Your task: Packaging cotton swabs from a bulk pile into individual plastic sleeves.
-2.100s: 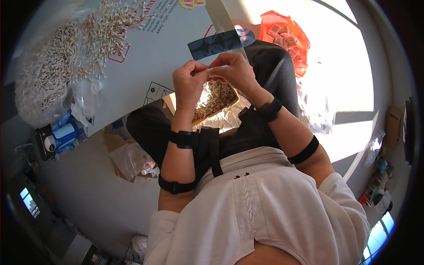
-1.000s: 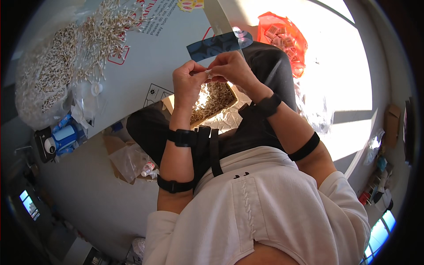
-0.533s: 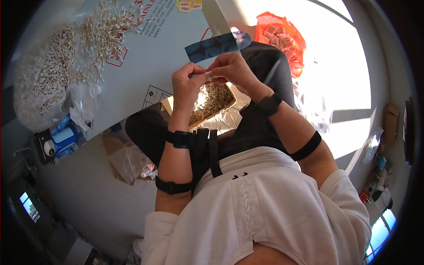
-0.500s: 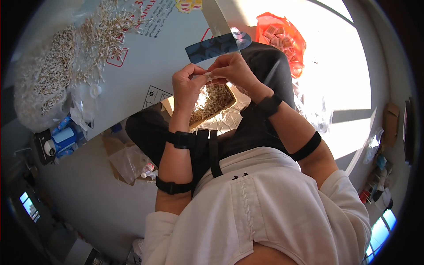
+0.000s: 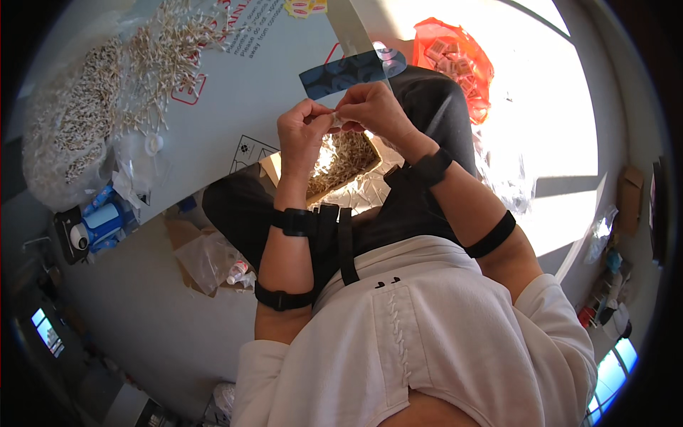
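Observation:
My left hand (image 5: pixel 300 135) and my right hand (image 5: pixel 373 108) meet fingertip to fingertip at the table's near edge. Both are closed in a pinch on a small whitish piece (image 5: pixel 336 121), mostly covered by the fingers; its kind cannot be made out. Below them, between my legs, stands an open cardboard box (image 5: pixel 344 191) filled with thin pale sticks (image 5: pixel 350 158) like cotton swabs. Just beyond the hands a dark blue translucent strip (image 5: pixel 341 77) lies across the table's corner. A heap of cotton swabs (image 5: pixel 160 67) spreads over the table's left part.
Beside the heap, a clear bag (image 5: pixel 85 117) bulges with more swabs. A blue-and-white dispenser (image 5: pixel 103 224) sits by the table's left edge. On the floor at right stands a red bag (image 5: pixel 455 67) of small packets; an opened carton (image 5: pixel 206 260) with clear plastic lies at lower left.
The fingers have shifted slightly against each other, and a little more of the whitish piece shows. My right hand has moved slightly up and left. Everything else looks the same.

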Action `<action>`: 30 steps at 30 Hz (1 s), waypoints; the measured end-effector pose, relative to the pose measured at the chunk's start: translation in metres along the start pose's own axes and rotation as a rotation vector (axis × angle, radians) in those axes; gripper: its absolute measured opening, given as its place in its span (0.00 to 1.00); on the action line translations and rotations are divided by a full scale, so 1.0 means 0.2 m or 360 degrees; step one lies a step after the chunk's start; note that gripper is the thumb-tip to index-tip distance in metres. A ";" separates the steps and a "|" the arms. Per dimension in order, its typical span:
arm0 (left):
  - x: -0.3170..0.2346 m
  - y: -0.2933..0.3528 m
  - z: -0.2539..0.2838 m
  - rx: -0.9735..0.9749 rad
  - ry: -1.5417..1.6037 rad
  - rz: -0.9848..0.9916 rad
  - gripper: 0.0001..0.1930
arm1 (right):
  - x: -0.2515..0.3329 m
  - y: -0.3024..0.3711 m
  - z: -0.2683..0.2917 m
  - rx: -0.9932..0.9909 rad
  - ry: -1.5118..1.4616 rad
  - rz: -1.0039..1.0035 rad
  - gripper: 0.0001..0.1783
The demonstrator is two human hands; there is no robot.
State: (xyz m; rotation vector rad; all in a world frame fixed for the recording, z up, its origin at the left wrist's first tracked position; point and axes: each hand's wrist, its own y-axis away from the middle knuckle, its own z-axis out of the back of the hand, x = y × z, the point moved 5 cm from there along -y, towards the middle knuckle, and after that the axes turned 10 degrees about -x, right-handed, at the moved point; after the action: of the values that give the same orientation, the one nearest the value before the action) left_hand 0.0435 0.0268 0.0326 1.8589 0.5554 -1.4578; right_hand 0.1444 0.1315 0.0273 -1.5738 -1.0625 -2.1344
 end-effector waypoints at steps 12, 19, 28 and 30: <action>-0.02 -0.01 -0.01 0.0192 -0.0254 -0.0107 0.01 | -0.01 0.00 0.01 0.0068 -0.0047 -0.0108 0.04; 0.00 -0.01 0.00 0.0069 -0.0157 -0.0013 0.04 | -0.02 0.00 -0.01 0.0074 -0.0069 -0.0102 0.03; 0.00 -0.04 -0.01 0.0073 -0.0222 0.0080 0.02 | 0.05 0.02 -0.01 0.0044 0.0197 -0.0027 0.05; 0.00 -0.03 -0.01 0.0073 -0.0228 0.0029 0.03 | 0.05 0.02 -0.02 0.0042 0.0170 0.0072 0.06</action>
State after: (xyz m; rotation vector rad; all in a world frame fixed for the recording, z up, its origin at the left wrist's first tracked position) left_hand 0.0410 0.0325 0.0308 1.7729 0.4381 -1.5887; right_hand 0.1408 0.1275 0.0368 -1.4408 -1.0064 -2.1395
